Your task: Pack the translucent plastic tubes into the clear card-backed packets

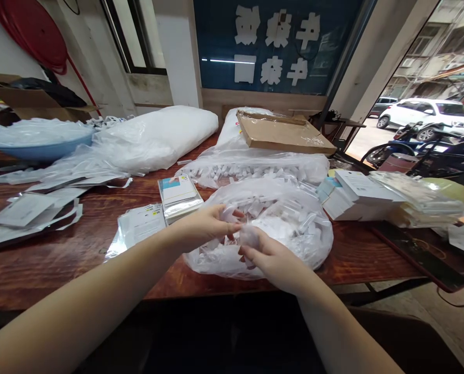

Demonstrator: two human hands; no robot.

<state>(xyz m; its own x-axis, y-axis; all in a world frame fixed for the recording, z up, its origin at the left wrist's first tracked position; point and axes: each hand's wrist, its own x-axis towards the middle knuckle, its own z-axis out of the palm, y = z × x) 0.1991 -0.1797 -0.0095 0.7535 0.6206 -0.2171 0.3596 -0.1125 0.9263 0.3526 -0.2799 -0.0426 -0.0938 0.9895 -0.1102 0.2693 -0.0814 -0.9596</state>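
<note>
Both hands hover close together over the left front part of an open clear plastic bag (317, 236) holding many small white pieces. My right hand (269, 255) has its fingers closed round a small translucent, whitish item (249, 236). Just left of it, my left hand (212, 224) has curved, parted fingers, and nothing clear shows between them. Stacked packaged cards (179, 197) lie beyond my left forearm, with more flat silvery packets (140, 226) beside them.
A second bag of white pieces (255, 166) and a flat cardboard box (286, 132) are behind. White card boxes (360, 195) stand right, near a dark phone-like slab (421, 254). Left are a blue basin (49, 150), a big white bag (169, 130) and flat packets (24, 210).
</note>
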